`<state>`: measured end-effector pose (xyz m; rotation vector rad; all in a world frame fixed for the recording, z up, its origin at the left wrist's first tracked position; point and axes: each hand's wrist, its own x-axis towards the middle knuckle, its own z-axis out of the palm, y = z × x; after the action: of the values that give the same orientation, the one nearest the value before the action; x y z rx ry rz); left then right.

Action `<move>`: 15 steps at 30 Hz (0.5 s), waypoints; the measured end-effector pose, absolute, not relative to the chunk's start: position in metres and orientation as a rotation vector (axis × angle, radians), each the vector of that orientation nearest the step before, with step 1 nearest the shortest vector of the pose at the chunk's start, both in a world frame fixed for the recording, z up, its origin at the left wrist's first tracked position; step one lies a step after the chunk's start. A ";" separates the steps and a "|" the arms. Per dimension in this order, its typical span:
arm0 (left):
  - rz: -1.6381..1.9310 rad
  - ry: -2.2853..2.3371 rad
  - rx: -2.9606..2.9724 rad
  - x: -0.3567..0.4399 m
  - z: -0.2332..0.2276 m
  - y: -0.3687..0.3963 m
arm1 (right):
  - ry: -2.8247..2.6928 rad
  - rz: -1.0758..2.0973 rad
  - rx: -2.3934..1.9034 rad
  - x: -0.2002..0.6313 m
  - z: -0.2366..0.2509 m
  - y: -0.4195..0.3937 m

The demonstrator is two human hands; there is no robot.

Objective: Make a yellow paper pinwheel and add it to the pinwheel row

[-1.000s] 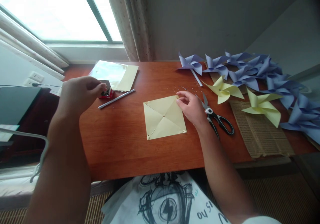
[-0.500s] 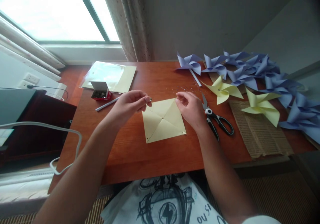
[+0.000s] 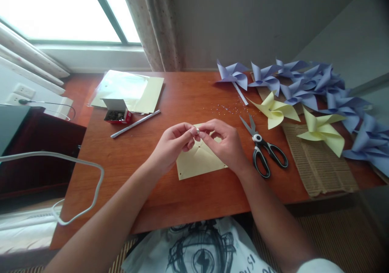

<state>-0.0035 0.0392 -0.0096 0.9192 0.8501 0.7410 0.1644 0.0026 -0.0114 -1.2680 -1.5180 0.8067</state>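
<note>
My left hand [image 3: 173, 146] and my right hand [image 3: 224, 144] meet above a square of yellow paper [image 3: 197, 165]. Between their fingertips is a small shiny round metal piece, apparently a thumbtack [image 3: 197, 131]. Both hands pinch it with thumb and forefinger. The paper lies flat, with diagonal lines, a small hole near its middle and holes at the near corners; my hands cover its far part. Right of my right hand lies a pair of scissors [image 3: 257, 138], blades parted, with black and white handles.
Left of the paper are a white paper stick [image 3: 135, 124], a red box [image 3: 117, 115] of small metal pieces and yellow sheets [image 3: 152, 94]. Yellow pinwheels [image 3: 274, 110], purple pinwheels [image 3: 299, 94], corrugated cardboard [image 3: 319, 171] and scattered paper bits [image 3: 223, 110] are on the right.
My hands have come together from opposite sides of the paper. My right hand has left the paper's far right corner and now fingers the small metal piece my left hand carried.
</note>
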 end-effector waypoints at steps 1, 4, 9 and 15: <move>0.744 0.861 0.934 -0.003 -0.009 0.038 | -1.523 0.799 -1.272 0.165 -0.011 0.003; 0.750 0.880 0.979 -0.003 -0.007 0.036 | -1.512 0.800 -1.266 0.165 -0.011 0.003; 0.759 0.915 1.057 -0.003 -0.004 0.033 | -1.515 0.809 -1.286 0.164 -0.009 0.002; 0.820 0.989 1.274 -0.005 -0.007 0.033 | -1.603 0.749 -1.318 0.163 -0.009 0.002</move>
<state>-0.0053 0.0330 -0.0073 1.2744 0.9894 0.8201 0.1626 0.0019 -0.0088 -1.3177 -1.6028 0.7486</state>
